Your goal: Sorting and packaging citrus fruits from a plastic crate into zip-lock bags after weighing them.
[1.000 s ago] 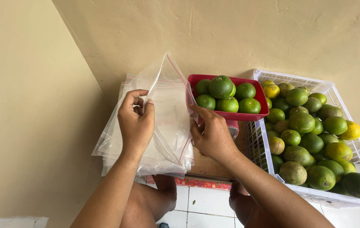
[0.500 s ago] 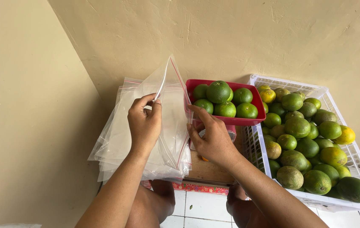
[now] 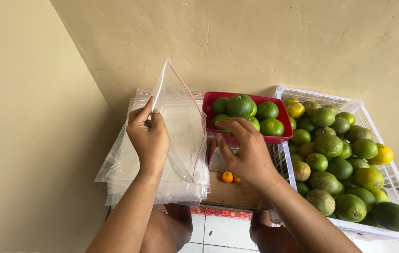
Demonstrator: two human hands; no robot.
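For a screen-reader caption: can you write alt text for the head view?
A left hand lifts one clear zip-top plastic bag off a stack of bags, while the right hand hovers open by a red tray of green citrus. A white plastic crate of green and yellow citrus stands alongside.

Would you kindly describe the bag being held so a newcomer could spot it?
Left of the red tray lies a stack of clear bags. The left hand lifts one clear zip bag from it: the only one upright, red stripe along its edge.
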